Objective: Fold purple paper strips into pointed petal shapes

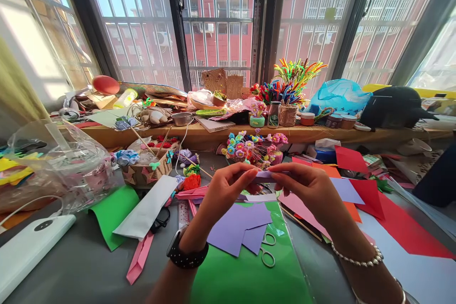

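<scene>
Above the green sheet [249,270] and scissors [268,251], the left hand [224,190] and right hand [309,187] each pinch a purple paper strip [265,174]. Behind, a basket [146,168] holds paper flowers; a cup [287,115] holds pipe cleaners.

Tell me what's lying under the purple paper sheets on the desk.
The purple paper sheets rest on a green sheet. A pair of scissors pokes out from beneath their right edge; only the handle loops show, the blades are covered. Anything else underneath is hidden.
</scene>
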Demonstrator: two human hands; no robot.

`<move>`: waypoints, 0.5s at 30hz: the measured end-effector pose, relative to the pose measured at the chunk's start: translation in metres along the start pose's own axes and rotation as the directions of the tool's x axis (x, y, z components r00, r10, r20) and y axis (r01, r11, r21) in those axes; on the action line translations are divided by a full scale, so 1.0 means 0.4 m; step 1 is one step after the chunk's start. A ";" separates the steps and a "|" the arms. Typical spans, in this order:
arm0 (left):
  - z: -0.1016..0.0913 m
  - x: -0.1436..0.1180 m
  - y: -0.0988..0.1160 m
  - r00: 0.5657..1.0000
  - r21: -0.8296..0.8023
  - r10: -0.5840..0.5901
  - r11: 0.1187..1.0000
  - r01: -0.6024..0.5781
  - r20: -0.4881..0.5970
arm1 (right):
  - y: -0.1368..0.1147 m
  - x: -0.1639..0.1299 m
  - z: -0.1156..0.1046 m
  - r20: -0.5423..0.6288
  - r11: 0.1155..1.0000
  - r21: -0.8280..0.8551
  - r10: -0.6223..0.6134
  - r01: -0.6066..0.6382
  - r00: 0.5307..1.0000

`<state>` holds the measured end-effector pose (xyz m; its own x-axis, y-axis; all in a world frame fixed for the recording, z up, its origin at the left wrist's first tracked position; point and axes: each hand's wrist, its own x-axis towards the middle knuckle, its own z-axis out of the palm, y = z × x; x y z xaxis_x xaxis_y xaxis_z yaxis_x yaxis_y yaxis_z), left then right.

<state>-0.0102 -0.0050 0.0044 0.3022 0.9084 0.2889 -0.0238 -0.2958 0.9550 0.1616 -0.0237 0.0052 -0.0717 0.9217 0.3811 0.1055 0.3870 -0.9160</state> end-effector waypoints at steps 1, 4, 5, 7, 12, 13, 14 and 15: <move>0.002 0.000 0.000 1.000 0.013 -0.007 1.000 0.007 -0.014 | -0.002 -0.001 0.002 -0.003 1.000 -0.010 -0.004 0.004 1.000; 0.004 0.001 -0.003 1.000 0.026 -0.008 1.000 0.009 -0.029 | -0.008 -0.004 0.004 -0.011 0.999 -0.037 -0.020 0.020 1.000; 0.004 0.002 -0.004 1.000 0.028 -0.002 1.000 0.002 -0.027 | -0.010 -0.004 0.004 -0.010 0.999 -0.043 -0.022 0.022 1.000; 0.002 0.003 -0.007 0.999 0.033 0.022 0.999 -0.021 -0.031 | -0.010 -0.004 0.004 -0.008 0.999 -0.052 -0.017 0.016 1.000; -0.001 0.004 -0.013 0.996 0.047 0.071 0.997 -0.068 -0.059 | -0.002 0.001 0.004 -0.032 0.997 -0.072 0.029 -0.031 0.999; -0.001 0.004 -0.013 0.995 0.051 0.078 0.996 -0.074 -0.063 | 0.000 0.002 0.004 -0.039 0.997 -0.071 0.035 -0.038 0.999; 0.000 0.004 -0.014 0.994 0.055 0.083 0.995 -0.080 -0.067 | 0.002 0.003 0.004 -0.044 0.997 -0.066 0.039 -0.042 0.998; 0.000 0.004 -0.014 0.994 0.058 0.087 0.995 -0.083 -0.068 | 0.004 0.003 0.005 -0.050 0.997 -0.060 0.044 -0.047 0.998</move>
<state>-0.0096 -0.0021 -0.0004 0.2332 0.8974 0.3745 0.0062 -0.3865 0.9223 0.1599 -0.0219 0.0038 -0.0177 0.9379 0.3464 0.1685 0.3443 -0.9236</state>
